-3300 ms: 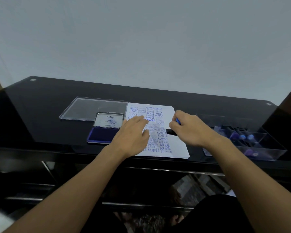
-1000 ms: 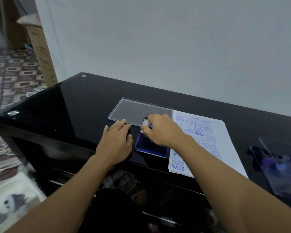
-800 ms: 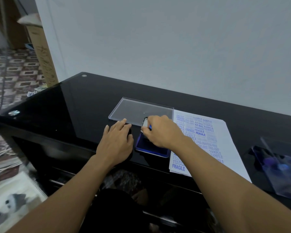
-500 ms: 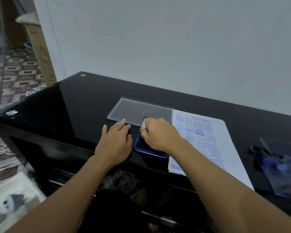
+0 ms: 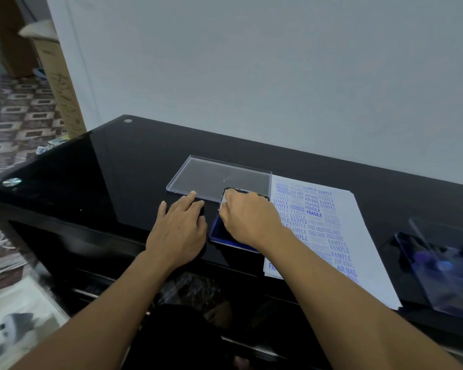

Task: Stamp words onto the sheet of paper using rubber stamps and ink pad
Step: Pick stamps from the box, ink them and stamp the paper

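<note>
A white sheet of paper (image 5: 340,222), covered with blue stamped words such as SAMPLE, FRAGILE and AIR MAIL, lies on the black glass table (image 5: 118,169). To its left sits the blue ink pad (image 5: 218,233) with its lid (image 5: 251,192) tipped up behind. My right hand (image 5: 249,220) is down on the pad with fingers curled; the rubber stamp it holds is hidden under the fingers. My left hand (image 5: 178,231) rests flat on the table just left of the pad, fingers straight.
A clear plastic lid (image 5: 217,174) lies behind the pad. A clear compartment box (image 5: 444,268) with blue-handled stamps sits at the right edge, blurred. A cardboard box (image 5: 56,76) stands on the patterned floor to the left. The table's front edge runs under my wrists.
My right hand left the paper and came down on the ink pad; the stamp's blue handle, seen a second ago, is now covered. My left hand moved off the paper to beside the pad.
</note>
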`<action>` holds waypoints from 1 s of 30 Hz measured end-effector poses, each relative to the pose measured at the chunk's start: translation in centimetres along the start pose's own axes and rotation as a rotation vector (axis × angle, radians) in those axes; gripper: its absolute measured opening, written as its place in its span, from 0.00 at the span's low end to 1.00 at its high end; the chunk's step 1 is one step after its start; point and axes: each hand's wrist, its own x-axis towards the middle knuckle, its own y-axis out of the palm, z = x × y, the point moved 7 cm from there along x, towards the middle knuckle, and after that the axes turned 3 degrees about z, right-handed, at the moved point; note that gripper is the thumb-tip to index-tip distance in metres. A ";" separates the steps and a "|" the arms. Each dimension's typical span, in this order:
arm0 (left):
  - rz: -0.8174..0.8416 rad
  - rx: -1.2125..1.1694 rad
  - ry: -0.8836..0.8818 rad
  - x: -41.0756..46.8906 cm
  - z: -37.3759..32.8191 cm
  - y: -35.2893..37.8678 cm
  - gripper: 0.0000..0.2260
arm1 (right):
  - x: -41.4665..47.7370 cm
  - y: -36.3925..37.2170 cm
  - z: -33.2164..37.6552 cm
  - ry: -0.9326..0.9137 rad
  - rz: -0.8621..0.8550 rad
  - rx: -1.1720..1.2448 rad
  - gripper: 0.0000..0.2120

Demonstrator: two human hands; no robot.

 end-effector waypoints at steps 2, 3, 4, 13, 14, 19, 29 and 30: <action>0.002 0.005 -0.003 0.0 0.0 0.0 0.19 | -0.1 -0.2 0.1 -0.013 -0.011 -0.009 0.12; 0.001 0.006 -0.004 0.0 0.0 0.0 0.19 | -0.1 -0.2 0.1 -0.017 -0.013 -0.009 0.12; -0.001 0.008 -0.004 0.0 0.0 0.0 0.19 | -0.1 -0.3 0.2 -0.020 -0.014 -0.009 0.11; 0.009 0.015 -0.001 -0.1 0.0 -0.1 0.19 | -0.3 -0.4 0.4 -0.035 -0.010 -0.027 0.10; 0.011 0.011 -0.002 -0.1 0.0 -0.1 0.19 | -0.3 -0.3 0.4 -0.034 -0.006 -0.030 0.10; 0.007 0.005 -0.002 -0.1 -0.2 -0.1 0.19 | -0.3 -0.3 0.4 -0.030 0.005 -0.026 0.12; 0.008 0.010 0.002 -0.1 -0.2 -0.2 0.19 | -0.4 -0.4 0.4 -0.024 0.003 0.003 0.11; 0.008 0.009 0.001 -0.1 -0.1 -0.2 0.19 | -0.4 -0.4 0.5 -0.024 0.004 0.001 0.11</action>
